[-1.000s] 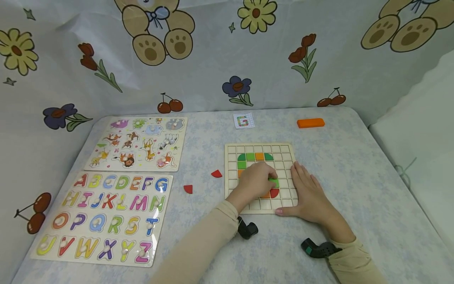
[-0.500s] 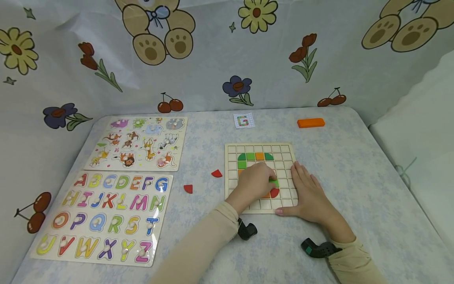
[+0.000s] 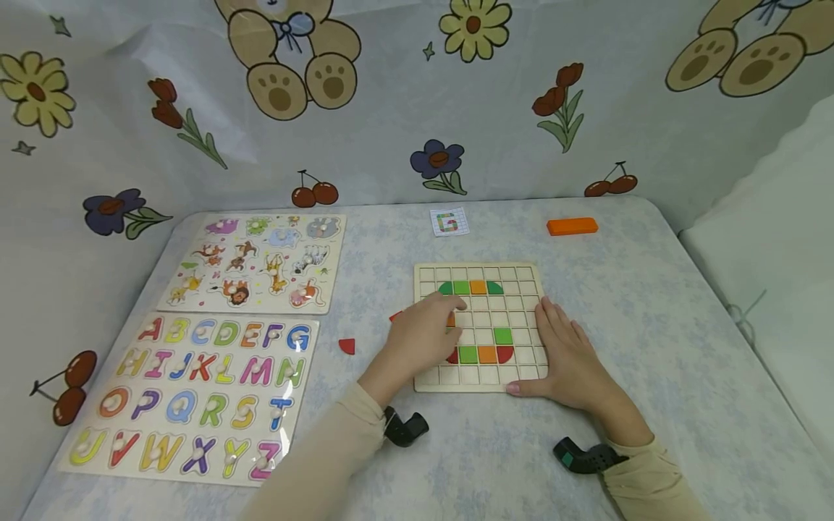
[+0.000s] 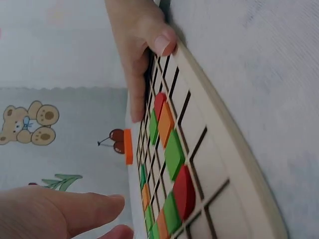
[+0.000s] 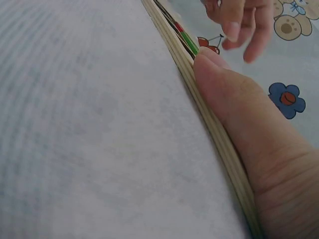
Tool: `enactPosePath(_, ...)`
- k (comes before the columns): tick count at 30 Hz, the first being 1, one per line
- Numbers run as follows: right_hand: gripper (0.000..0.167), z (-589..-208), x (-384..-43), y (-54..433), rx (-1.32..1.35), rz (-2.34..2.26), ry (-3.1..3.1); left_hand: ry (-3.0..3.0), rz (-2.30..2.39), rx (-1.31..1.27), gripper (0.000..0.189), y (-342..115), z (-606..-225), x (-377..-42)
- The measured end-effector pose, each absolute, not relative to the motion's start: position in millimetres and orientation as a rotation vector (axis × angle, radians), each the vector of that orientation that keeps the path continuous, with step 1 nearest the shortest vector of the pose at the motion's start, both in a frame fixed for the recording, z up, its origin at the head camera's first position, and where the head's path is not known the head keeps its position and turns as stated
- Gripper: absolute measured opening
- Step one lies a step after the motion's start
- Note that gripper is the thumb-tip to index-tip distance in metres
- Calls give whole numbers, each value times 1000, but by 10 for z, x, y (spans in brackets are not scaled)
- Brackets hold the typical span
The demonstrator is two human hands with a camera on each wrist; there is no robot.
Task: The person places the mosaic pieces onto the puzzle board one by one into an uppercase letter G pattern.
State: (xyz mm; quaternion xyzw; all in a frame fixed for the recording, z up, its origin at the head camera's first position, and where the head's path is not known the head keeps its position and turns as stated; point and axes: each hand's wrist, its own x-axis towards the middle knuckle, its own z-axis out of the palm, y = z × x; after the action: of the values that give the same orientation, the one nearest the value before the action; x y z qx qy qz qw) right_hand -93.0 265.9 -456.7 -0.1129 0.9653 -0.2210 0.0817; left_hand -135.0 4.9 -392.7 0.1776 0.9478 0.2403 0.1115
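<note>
A square wooden grid board (image 3: 521, 376) lies in the middle of the table, with coloured tiles set in its cells. Along the far row are a green tile (image 3: 461, 288) and an orange tile (image 3: 478, 288) between rounded dark green ones. Nearer sit a lone green tile (image 3: 503, 336) and a row ending in a rounded red tile (image 3: 504, 354). My left hand (image 3: 420, 336) hovers over the board's left side, fingers loosely bent, nothing visible in it; it hides some tiles. My right hand (image 3: 576, 365) rests along the board's right edge, thumb (image 5: 229, 94) at the near edge.
A red quarter-round piece (image 3: 347, 346) lies left of the board; another red piece (image 3: 394, 315) is mostly behind my left hand. Beyond the board are a small pattern card (image 3: 449, 221) and an orange block (image 3: 572, 226). Alphabet (image 3: 221, 354) and animal (image 3: 260, 271) puzzle boards fill the left.
My left hand has moved left from the lone green tile, uncovering it and tiles in the near row. My right hand has stayed in place on the board's edge.
</note>
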Motion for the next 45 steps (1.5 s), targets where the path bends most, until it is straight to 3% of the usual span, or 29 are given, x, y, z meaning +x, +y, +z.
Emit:
enactPosePath(8, 149, -4552, -928, 2664, -317, -656, 2888, 2874, 630, 213, 35, -705, -3867, -1293)
enactPosePath(12, 149, -4560, -928, 2682, -313, -658, 2893, 2882, 563, 210, 36, -883, -3964, -1291)
enactPosePath(21, 148, -4578, -923, 2693, -318, -662, 2896, 2914, 590, 322, 31, -688, -4149, -1384)
enactPosePath(30, 148, -4580, -932, 2683, -321, -661, 2892, 2987, 518, 184, 7, -569, -4141, -1436)
enactPosePath(39, 149, -4554, -933, 2657, -317, -663, 2882, 2945, 421, 98, 30, -574, -4121, -1411)
enactPosePath(45, 149, -4548, -939, 2647, -318, -665, 2880, 2892, 439, 145, 27, -643, -4092, -1405)
